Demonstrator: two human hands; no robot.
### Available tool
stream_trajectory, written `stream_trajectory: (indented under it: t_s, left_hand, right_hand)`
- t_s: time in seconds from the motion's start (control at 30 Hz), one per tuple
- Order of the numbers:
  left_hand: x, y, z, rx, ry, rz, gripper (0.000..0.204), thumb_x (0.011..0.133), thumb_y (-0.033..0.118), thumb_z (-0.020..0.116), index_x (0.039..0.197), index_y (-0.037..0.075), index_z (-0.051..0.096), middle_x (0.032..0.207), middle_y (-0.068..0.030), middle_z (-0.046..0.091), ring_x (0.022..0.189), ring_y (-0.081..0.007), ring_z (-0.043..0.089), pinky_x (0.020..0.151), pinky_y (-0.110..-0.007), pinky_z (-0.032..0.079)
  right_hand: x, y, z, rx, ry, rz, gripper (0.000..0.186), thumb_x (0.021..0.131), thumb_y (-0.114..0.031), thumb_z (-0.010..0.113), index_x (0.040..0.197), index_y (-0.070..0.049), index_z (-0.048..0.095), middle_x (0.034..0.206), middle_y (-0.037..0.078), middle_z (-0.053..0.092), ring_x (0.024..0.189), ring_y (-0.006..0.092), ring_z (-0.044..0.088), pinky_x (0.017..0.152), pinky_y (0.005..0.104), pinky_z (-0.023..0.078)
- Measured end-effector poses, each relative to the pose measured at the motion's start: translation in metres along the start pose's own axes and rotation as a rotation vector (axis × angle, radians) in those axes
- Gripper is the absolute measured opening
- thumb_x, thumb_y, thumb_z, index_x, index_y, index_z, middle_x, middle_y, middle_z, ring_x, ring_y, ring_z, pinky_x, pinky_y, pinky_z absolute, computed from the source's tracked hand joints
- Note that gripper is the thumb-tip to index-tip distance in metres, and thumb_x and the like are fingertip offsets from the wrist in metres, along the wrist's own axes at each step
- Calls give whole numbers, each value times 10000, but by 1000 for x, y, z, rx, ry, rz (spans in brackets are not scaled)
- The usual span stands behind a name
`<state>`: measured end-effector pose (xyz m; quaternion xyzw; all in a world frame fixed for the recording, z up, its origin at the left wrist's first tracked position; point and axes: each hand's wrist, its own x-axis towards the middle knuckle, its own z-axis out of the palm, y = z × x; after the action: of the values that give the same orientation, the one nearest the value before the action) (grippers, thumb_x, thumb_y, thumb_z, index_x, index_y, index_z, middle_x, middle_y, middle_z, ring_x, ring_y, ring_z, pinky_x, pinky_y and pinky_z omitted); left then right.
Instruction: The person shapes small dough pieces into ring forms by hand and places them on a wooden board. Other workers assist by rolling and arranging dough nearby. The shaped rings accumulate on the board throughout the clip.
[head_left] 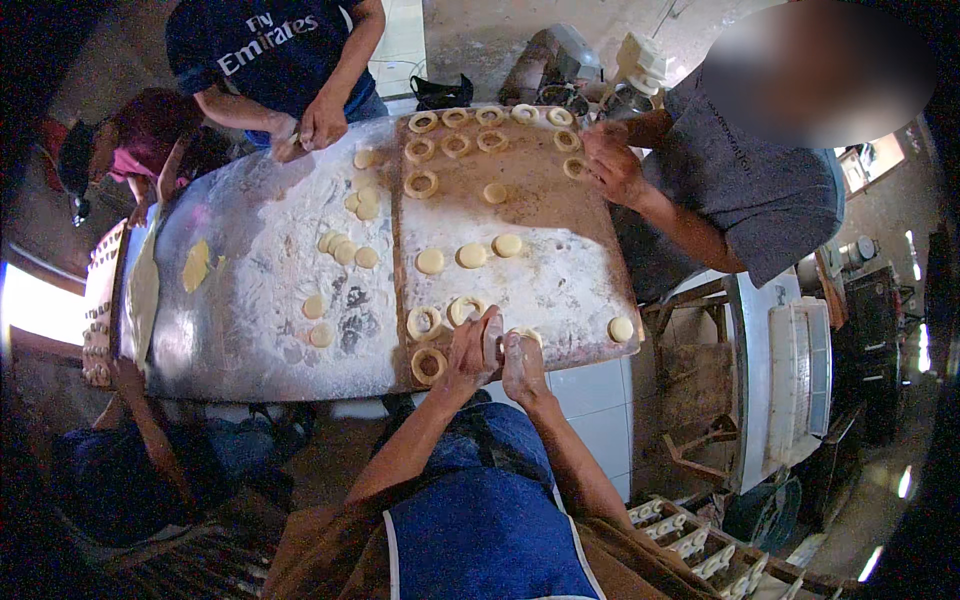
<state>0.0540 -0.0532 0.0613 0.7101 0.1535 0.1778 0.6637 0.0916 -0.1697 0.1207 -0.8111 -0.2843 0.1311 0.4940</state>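
Observation:
My left hand (476, 343) and my right hand (522, 366) meet at the near edge of the floured board (530, 270), fingers curled close together; what they hold is mostly hidden. A pale dough ring (456, 308) lies just beyond my left fingers, and part of another piece shows behind my right. Two more rings, one upper (410, 326) and one lower (429, 352), lie at my left. Round dough discs (471, 256) sit farther up the board, with several rings (421, 152) along its far part.
Co-workers' hands work at the far edge (320, 125) and right (610, 160); others stand left. The floured metal table (220, 330) holds discs and a dough sheet (145, 290). A rack of rings (690, 545) is at lower right, beside a side counter (750, 390).

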Motion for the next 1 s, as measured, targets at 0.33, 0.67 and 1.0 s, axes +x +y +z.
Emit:
stream_trajectory:
  t_s: [0.33,0.67,1.0]
  left_hand:
    - [19,-6,17,-447,84,-268,358,978,343,370,834,42,501,754,-57,501,668,-175,468,614,-339,400]
    - [79,31,8,1225,-30,30,322,847,304,580,1093,100,622,1119,-101,623,1136,-301,517,877,-570,377]
    - [71,13,-9,808,-67,175,277,798,326,686,968,111,647,1031,-62,610,1059,-277,528,897,-565,364]
  right_hand:
    - [10,21,-17,682,6,172,491,975,-424,443,777,0,592,707,43,566,686,131,515,661,309,432]
    - [16,31,-56,-593,223,102,601,759,-245,723,1235,33,485,1113,291,583,1046,407,574,887,456,473]
    - [4,97,-132,-882,208,385,380,789,-61,625,1153,23,555,1111,269,540,1015,434,540,860,491,456]
